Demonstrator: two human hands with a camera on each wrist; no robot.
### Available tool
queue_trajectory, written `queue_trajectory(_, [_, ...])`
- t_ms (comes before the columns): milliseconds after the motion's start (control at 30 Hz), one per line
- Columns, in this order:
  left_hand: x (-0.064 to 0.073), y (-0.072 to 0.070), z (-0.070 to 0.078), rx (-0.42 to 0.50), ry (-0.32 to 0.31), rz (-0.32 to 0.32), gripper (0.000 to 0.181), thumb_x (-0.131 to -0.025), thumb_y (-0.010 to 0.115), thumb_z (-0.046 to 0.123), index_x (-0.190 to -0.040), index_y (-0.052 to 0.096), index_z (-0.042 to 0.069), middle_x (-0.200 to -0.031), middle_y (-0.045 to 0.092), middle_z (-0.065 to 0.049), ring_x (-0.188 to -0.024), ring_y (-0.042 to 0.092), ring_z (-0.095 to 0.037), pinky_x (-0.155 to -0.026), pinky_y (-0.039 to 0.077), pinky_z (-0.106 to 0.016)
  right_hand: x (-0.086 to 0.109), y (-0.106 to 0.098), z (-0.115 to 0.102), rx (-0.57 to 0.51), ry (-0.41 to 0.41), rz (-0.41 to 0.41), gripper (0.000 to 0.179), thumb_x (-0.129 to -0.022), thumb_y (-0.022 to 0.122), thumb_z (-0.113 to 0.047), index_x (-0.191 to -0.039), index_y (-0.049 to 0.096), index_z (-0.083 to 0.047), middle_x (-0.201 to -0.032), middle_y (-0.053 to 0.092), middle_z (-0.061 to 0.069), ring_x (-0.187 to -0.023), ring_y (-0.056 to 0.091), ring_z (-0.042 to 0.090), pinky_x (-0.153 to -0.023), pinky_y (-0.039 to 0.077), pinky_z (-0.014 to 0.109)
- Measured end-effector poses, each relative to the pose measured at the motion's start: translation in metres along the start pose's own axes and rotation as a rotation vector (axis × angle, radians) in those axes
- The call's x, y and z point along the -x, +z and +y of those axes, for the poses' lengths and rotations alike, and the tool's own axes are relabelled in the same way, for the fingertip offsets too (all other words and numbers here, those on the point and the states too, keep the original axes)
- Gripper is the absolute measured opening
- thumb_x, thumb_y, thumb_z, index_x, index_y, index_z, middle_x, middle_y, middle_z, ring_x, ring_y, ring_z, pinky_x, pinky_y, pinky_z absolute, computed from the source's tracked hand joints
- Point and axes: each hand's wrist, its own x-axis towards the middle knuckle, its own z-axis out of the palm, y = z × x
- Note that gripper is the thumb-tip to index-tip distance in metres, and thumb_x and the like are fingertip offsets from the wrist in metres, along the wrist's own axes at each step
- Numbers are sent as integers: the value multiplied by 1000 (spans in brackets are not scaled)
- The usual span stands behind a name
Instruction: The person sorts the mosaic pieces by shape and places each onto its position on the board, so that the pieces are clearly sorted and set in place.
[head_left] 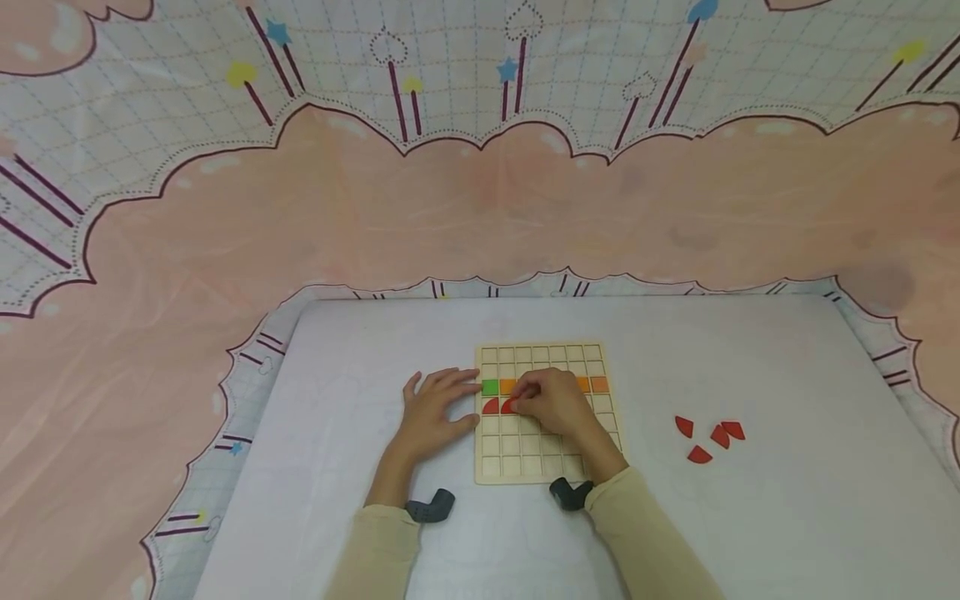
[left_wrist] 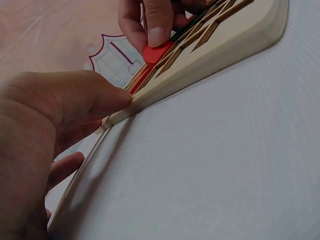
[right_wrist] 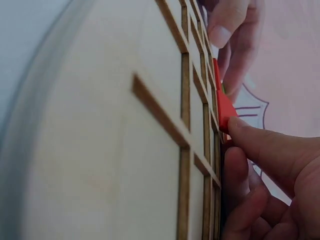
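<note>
A pale wooden grid board (head_left: 510, 469) lies on the white table. My left hand (head_left: 431, 421) is at its left side, fingers spread and fairly straight, thumb and fingertips against the edge. Over the board, my right hand (head_left: 553, 402) pinches a red quarter-circle piece (right_wrist: 226, 111) between thumb and fingers, low at the second cell of a row. Left of it, another red quarter-circle piece (head_left: 491, 407) sits in the row's first cell. The row above holds a green square (head_left: 490, 387) and orange squares (head_left: 599, 384), its middle hidden behind my right hand.
Several loose red quarter-circle pieces (head_left: 700, 455) lie on the white table (head_left: 787, 517) to the right of the board. A patterned pink and white cloth (head_left: 570, 208) hangs behind the table and surrounds it. Dark wrist devices (head_left: 431, 506) are on both wrists.
</note>
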Motion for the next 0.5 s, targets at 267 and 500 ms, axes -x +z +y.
queue_trajectory(267, [1,2,-2,12,16,29,46,-82,75,32,-128,71,26,-149,57,11,-143,42,-22,-119,5,-65,1,2,-5,71,7,10,7,-83,83,-18,-83,77,-20,-72,68,-9,-72,58,10,-69,47,28])
queue_trajectory(500, [0,1,0,14,12,12,46,-83,75,32,-129,70,25,-149,57,11,-144,42,-22,-120,5,-65,2,1,-2,65,15,7,8,-82,84,-19,-85,76,-19,-72,67,-9,-71,58,10,-68,47,28])
